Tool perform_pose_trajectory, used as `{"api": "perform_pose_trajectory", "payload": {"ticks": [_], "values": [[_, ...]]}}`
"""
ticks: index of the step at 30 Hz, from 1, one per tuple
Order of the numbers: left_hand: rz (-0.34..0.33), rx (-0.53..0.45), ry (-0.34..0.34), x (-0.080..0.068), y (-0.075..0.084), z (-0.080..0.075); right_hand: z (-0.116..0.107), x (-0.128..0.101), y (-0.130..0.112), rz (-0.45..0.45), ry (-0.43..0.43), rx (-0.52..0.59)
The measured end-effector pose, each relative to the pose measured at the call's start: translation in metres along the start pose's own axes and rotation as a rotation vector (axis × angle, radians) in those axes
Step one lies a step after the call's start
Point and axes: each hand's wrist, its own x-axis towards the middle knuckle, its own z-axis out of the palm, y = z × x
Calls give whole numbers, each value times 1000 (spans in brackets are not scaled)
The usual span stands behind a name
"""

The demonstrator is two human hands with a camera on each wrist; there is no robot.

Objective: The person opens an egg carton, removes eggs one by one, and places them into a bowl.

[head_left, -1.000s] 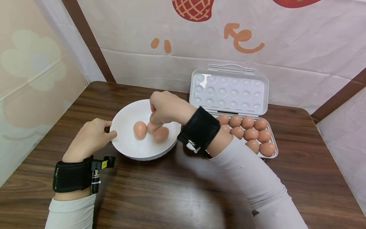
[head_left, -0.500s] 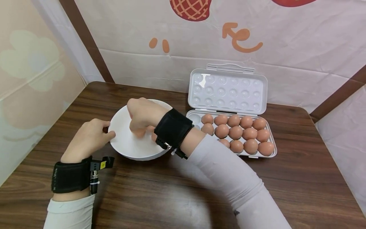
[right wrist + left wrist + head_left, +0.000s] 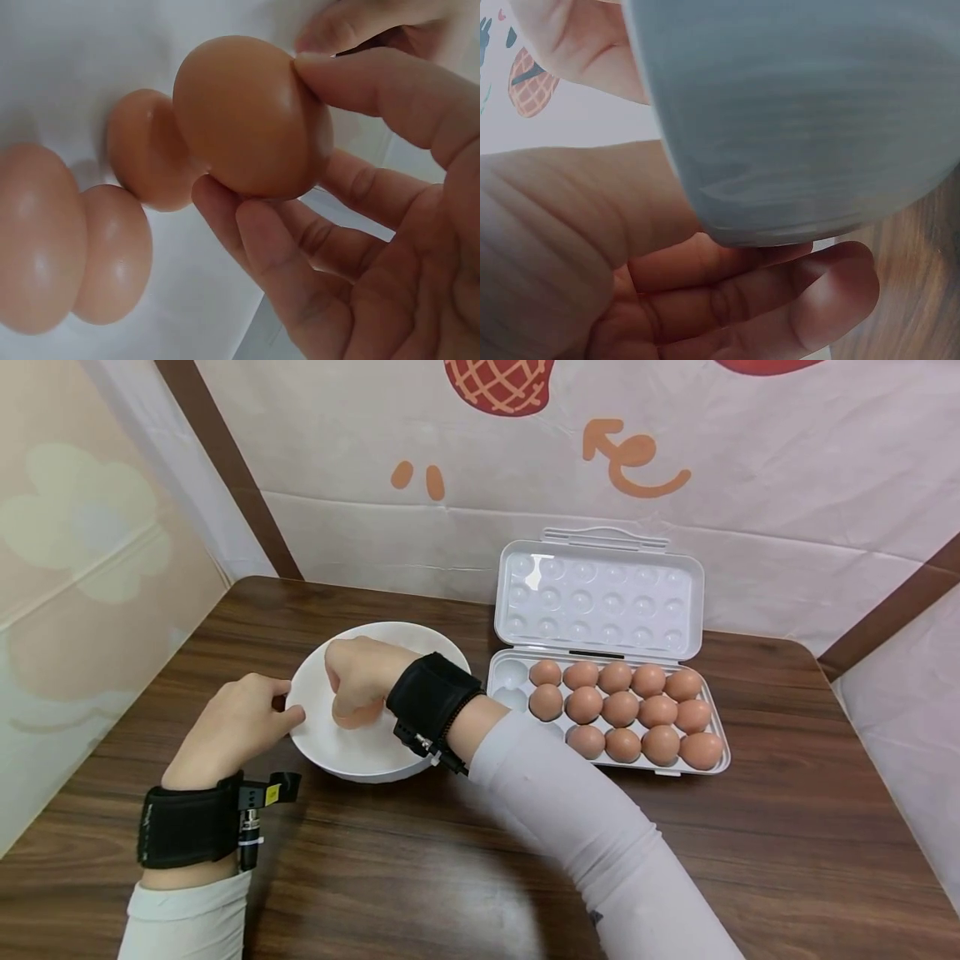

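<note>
Evidently the work is partway along: fourteen eggs [image 3: 620, 708] show in the egg box [image 3: 512, 700] right of centre, while hollows [image 3: 510, 672] at its left end are bare (the lowest-left one is covered by the arm, so I cannot tell about it). One more egg [image 3: 244, 116] is pinched between the thumb and fingers of the right hand [image 3: 363, 672], inside the white bowl [image 3: 367, 756] at the centre-left of the frame. Three loose eggs [image 3: 34, 240] lie in the bowl, seen at the left of the right wrist view, so those and the pinched one are what remain outside the box.

The left hand [image 3: 240, 722] grips the bowl's left rim, fingers curled beneath it. The box's lid [image 3: 600, 593] stands raised behind; the bench [image 3: 810, 852] carries everything, and a printed cloth [image 3: 750, 468] hangs at the top. The right sleeve [image 3: 600, 843] crosses in front of the box's near left corner, blocking the view there.
</note>
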Motion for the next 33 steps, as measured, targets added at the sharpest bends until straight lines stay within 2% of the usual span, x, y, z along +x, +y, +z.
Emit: {"api": "perform_pose_trajectory", "payload": {"ticks": [12,18,25,33], "values": [[4,1,4,1,0,0,9,7,5,41,-25,-21],[0,-3,5,0,-1,0,12,11,4,110,-56,-80],[-4,-5,0,1,0,-1,8,4,7,188,-67,-68],[-1,3,3,0,1,-1,9,6,4,209,-95,-85]]}}
